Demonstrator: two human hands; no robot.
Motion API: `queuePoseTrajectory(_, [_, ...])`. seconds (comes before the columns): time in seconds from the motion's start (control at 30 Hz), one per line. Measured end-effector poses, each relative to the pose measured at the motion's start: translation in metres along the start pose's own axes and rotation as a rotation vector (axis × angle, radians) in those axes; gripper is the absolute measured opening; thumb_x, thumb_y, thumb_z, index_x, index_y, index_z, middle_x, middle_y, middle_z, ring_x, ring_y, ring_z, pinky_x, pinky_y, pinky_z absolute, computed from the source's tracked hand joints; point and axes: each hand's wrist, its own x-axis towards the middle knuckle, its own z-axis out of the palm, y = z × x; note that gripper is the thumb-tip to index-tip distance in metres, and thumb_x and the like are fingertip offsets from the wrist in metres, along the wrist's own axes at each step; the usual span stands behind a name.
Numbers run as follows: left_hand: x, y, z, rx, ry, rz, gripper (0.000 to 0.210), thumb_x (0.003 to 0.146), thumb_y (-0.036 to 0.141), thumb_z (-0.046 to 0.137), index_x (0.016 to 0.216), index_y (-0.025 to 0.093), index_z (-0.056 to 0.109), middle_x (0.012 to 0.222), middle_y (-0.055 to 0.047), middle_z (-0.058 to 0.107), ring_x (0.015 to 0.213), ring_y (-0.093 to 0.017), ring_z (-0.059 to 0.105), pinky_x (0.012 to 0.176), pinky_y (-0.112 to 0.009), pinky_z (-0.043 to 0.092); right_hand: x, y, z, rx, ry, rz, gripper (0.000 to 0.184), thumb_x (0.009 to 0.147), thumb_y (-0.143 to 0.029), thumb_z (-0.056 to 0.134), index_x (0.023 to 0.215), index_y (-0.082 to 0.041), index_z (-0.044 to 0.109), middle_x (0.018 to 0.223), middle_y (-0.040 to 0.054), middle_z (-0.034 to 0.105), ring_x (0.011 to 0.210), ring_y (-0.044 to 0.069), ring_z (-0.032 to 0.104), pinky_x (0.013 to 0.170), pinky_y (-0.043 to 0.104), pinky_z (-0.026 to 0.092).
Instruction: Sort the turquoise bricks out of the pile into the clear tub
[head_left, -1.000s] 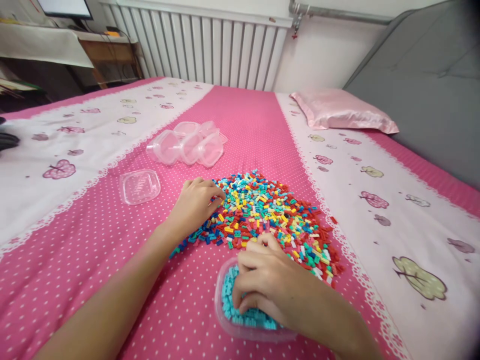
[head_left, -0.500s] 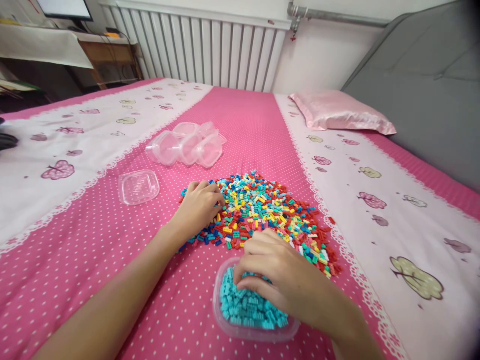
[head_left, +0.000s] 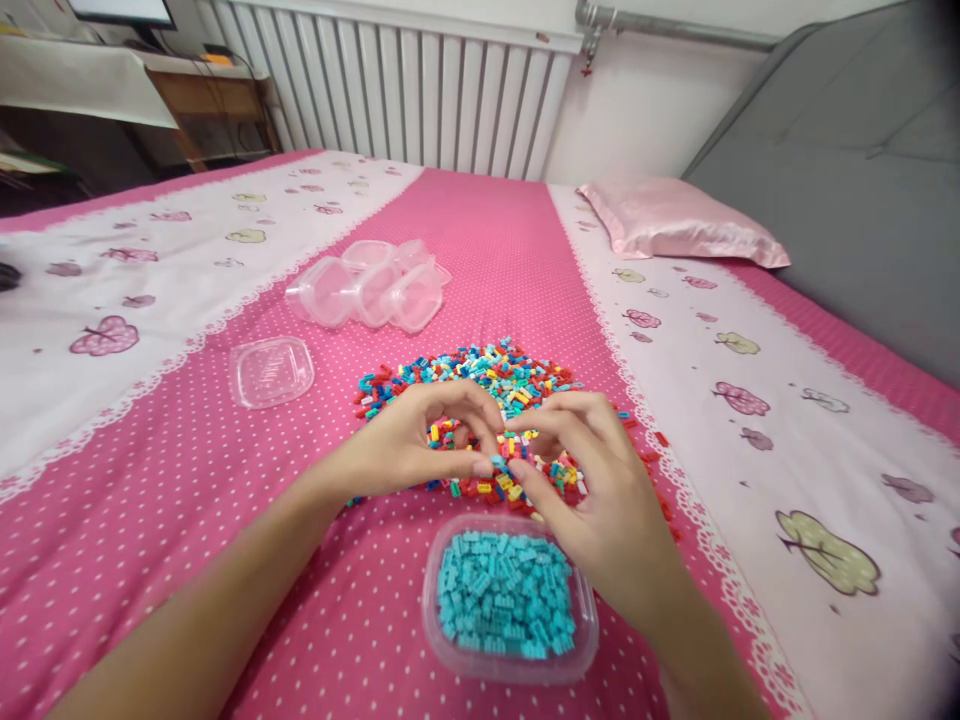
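Note:
Over a heap of small multicoloured toy building bricks [head_left: 480,370], my two hands meet fingertip to fingertip. A tiny blue brick [head_left: 500,463] shows between the two thumbs. My left hand [head_left: 420,435] curls round with thumb and fingers bent in to one side of it. From the other side, my right hand [head_left: 592,460] closes its thumb and fingers on the same spot. Just in front of the heap stands a clear plastic tub [head_left: 435,640], filled with turquoise bricks [head_left: 506,595]. The fingers and bricks beneath them are partly hidden.
A clear lid [head_left: 271,372] lies to the left of the heap. Beyond it are several nested clear tubs [head_left: 367,290]. Everything rests on a pink dotted bedspread [head_left: 480,230]. A pink pillow [head_left: 682,220] lies at the far right, with a white radiator [head_left: 405,90] behind the bed.
My right hand has risen from the turquoise tub to the heap. My left hand has moved right from the heap's left side, and both now meet around a small blue brick.

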Motion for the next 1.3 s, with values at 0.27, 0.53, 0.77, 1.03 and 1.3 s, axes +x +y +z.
queuePoseTrajectory(0.27, [-0.001,-0.003,0.001,-0.038,-0.041,0.036,0.020,0.080,0.017,0.082,0.091,0.016,0.064,0.088,0.000,0.069,0.081,-0.011,0.066,0.073,-0.023,0.051,0.000,-0.002,-0.003,0.113,-0.185,0.014,0.020,0.092,-0.007,0.058,0.098,-0.023,0.068,0.097,-0.0028,0.072,0.092,0.013,0.068,0.082,0.025,0.048])
queuePoseTrajectory(0.53, [0.000,-0.006,-0.001,-0.015,-0.109,0.012,0.025,0.075,0.017,0.086,0.090,0.016,0.066,0.083,0.001,0.071,0.078,-0.011,0.067,0.072,-0.021,0.050,-0.002,0.001,-0.002,0.131,-0.229,0.047,0.012,0.090,-0.013,0.067,0.094,-0.022,0.072,0.091,-0.0034,0.074,0.080,0.011,0.069,0.075,0.024,0.049])
queuePoseTrajectory(0.77, [0.000,-0.005,-0.002,0.004,-0.161,0.002,0.022,0.076,0.019,0.085,0.090,0.016,0.068,0.084,0.000,0.072,0.079,-0.012,0.067,0.072,-0.021,0.050,-0.001,0.003,-0.002,0.123,-0.249,0.084,0.011,0.085,-0.010,0.071,0.087,-0.021,0.073,0.085,-0.0041,0.075,0.073,0.010,0.070,0.069,0.022,0.049])
queuePoseTrajectory(1.03, [0.000,-0.007,-0.008,0.101,-0.167,-0.021,0.012,0.085,0.023,0.077,0.089,0.016,0.068,0.084,-0.001,0.071,0.077,-0.012,0.064,0.071,-0.022,0.050,-0.002,-0.001,-0.015,0.181,-0.396,0.120,0.013,0.084,-0.010,0.075,0.081,-0.022,0.071,0.081,-0.0047,0.072,0.078,0.012,0.067,0.071,0.024,0.046])
queuePoseTrajectory(1.3, [0.002,-0.014,-0.011,0.177,-0.073,-0.036,0.010,0.092,0.025,0.067,0.096,0.016,0.066,0.087,-0.002,0.072,0.079,-0.012,0.066,0.072,-0.023,0.052,-0.017,-0.007,-0.010,0.063,-0.749,-0.102,0.016,0.079,-0.016,0.085,0.076,-0.024,0.072,0.086,-0.0059,0.065,0.089,0.014,0.059,0.090,0.033,0.032])
